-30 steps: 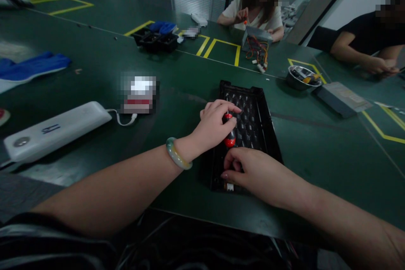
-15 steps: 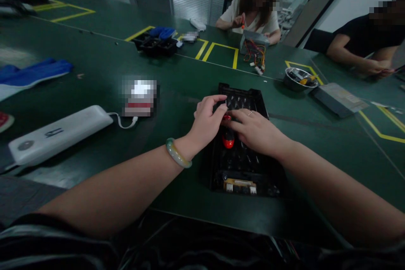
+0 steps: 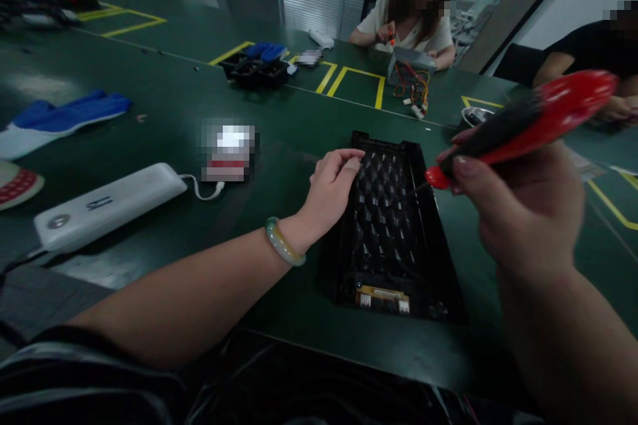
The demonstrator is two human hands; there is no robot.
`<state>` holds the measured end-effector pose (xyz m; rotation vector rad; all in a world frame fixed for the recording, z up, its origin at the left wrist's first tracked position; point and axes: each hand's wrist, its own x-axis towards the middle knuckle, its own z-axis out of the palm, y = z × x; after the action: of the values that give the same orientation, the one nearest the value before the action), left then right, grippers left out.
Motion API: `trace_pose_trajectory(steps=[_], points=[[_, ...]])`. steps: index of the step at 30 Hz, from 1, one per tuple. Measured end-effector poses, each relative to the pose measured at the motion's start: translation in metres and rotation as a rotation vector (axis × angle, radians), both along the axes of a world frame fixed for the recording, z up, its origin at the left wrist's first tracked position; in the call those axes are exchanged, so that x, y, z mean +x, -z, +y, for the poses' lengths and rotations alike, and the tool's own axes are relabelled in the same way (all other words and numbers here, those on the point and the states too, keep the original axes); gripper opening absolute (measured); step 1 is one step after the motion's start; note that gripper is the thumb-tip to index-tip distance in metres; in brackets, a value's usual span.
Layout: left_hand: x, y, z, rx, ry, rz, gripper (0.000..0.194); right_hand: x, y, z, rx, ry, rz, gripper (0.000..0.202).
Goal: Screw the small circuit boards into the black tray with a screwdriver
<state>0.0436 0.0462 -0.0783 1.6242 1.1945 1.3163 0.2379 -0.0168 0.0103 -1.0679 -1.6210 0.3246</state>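
Note:
A black plastic panel (image 3: 383,212) with a textured inside lies on the green table, a small tan circuit board (image 3: 386,293) with white connectors at its near end. My left hand (image 3: 333,187) rests at the panel's upper left edge, fingers bent together; whether they pinch the rim or something small is hidden. To the right of the panel, my right hand (image 3: 523,206) is raised and wrapped round a red and black screwdriver (image 3: 528,123), its thin shaft pointing left over the panel's right edge.
On the left lie a white power strip (image 3: 112,206), a blurred device (image 3: 230,153) on its cable and a blue and white glove (image 3: 70,113). A black tray (image 3: 256,72) and a wired metal box (image 3: 411,66) stand farther back. Two people sit across the table, behind a metal bowl (image 3: 473,116).
My right hand has lifted off the panel and moved right, bringing the screwdriver up with it. My left hand has stayed at the panel's edge.

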Motion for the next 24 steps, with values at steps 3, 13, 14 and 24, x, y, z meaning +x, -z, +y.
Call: trace_pose_trajectory(steps=[3, 13, 14, 24], points=[[-0.002, -0.007, -0.005, 0.004, 0.176, -0.015, 0.035, -0.004, -0.012, -0.026, -0.202, -0.179, 0.311, 0.014], [-0.004, -0.015, -0.022, -0.004, 0.545, 0.053, 0.039, -0.012, -0.006, -0.048, -0.344, -0.36, -0.008, 0.01], [-0.004, -0.015, -0.022, -0.006, 0.55, 0.058, 0.039, -0.013, -0.007, -0.048, -0.341, -0.369, -0.026, 0.012], [-0.001, -0.015, -0.019, 0.073, 0.537, 0.054, 0.036, -0.016, -0.012, -0.047, -0.376, -0.424, -0.154, 0.012]])
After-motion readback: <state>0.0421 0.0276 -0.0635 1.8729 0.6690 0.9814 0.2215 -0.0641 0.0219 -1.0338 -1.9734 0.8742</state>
